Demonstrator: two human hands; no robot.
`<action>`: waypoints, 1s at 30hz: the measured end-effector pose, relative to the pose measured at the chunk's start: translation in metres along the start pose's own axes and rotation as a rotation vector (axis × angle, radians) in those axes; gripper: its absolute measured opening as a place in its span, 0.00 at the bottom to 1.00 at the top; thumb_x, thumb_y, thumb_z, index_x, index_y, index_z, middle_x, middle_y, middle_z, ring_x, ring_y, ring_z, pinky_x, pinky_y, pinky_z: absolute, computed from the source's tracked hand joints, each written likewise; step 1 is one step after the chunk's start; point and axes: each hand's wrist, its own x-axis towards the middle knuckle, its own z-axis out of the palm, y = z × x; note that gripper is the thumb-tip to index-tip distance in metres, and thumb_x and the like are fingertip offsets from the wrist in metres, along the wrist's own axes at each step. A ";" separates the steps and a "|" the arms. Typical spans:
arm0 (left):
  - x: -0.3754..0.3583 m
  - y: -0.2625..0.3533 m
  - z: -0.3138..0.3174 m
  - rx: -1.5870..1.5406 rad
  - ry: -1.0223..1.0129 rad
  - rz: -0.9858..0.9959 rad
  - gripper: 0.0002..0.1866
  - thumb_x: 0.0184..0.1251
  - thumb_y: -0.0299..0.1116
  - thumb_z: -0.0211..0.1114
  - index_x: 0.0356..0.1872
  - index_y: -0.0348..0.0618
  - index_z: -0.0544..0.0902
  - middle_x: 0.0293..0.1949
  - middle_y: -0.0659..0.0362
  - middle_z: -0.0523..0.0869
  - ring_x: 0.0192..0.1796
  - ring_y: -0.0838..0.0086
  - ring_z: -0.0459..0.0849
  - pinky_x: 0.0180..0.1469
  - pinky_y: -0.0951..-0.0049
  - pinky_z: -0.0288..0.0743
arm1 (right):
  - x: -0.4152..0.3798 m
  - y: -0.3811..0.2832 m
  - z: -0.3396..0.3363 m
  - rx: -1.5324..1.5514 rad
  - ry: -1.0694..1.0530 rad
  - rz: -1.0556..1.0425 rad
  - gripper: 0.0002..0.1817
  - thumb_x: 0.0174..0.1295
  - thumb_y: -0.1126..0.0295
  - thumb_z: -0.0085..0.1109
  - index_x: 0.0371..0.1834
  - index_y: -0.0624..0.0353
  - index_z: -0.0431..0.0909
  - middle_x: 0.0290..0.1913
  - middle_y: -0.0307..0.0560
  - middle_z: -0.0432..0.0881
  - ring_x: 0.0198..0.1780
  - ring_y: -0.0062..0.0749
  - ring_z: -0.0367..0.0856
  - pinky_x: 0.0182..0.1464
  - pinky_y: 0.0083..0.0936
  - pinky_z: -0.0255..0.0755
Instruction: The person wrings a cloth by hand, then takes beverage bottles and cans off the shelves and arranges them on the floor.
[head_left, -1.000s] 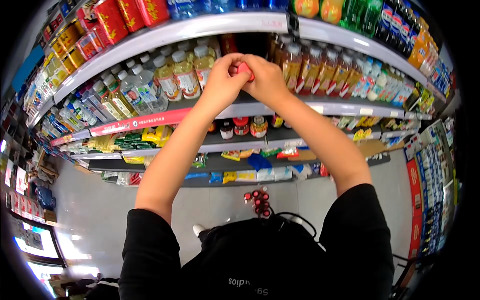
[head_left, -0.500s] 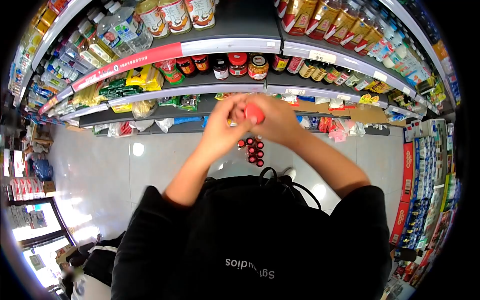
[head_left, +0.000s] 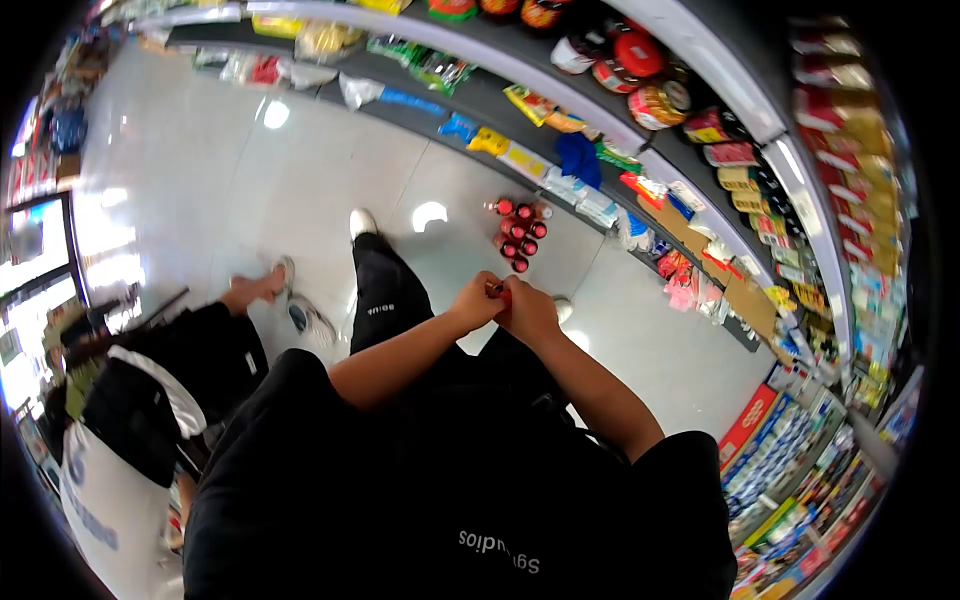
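Observation:
My left hand and my right hand are together in front of my waist. Between them is a small red object, mostly hidden by my fingers. The fingers of both hands are curled, and which of them grips the red object is hard to tell. Beyond my hands, several red-capped bottles stand grouped on the floor.
Shelves with jars, bottles and packets curve across the top and right. Another person in a white and black top is at the lower left. My shoe rests on the tiled floor.
The view has turned and shifted, showing more floor and the other person. My hands have lowered toward my waist, still together around the red thing. My leg and shoe have come into view.

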 end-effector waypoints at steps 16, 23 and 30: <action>0.139 -0.146 -0.012 -0.235 -0.012 -0.575 0.20 0.54 0.45 0.61 0.40 0.39 0.79 0.36 0.61 0.80 0.37 0.74 0.77 0.41 0.73 0.71 | 0.125 0.108 0.183 0.000 -0.097 0.559 0.23 0.47 0.57 0.64 0.38 0.58 0.65 0.36 0.59 0.79 0.41 0.58 0.77 0.41 0.45 0.70; 0.224 -0.190 -0.015 -0.522 0.047 -0.472 0.23 0.58 0.45 0.59 0.50 0.41 0.77 0.46 0.57 0.79 0.49 0.72 0.73 0.53 0.71 0.65 | 0.203 0.183 0.252 0.063 -0.011 0.690 0.22 0.47 0.60 0.64 0.34 0.63 0.66 0.28 0.57 0.79 0.25 0.44 0.80 0.27 0.36 0.73; 0.280 -0.200 -0.004 -0.842 0.038 -0.434 0.26 0.64 0.45 0.52 0.61 0.45 0.67 0.41 0.61 0.78 0.40 0.78 0.74 0.46 0.74 0.68 | 0.265 0.186 0.248 0.473 -0.016 0.983 0.21 0.50 0.58 0.66 0.21 0.67 0.70 0.18 0.45 0.76 0.14 0.28 0.74 0.12 0.23 0.66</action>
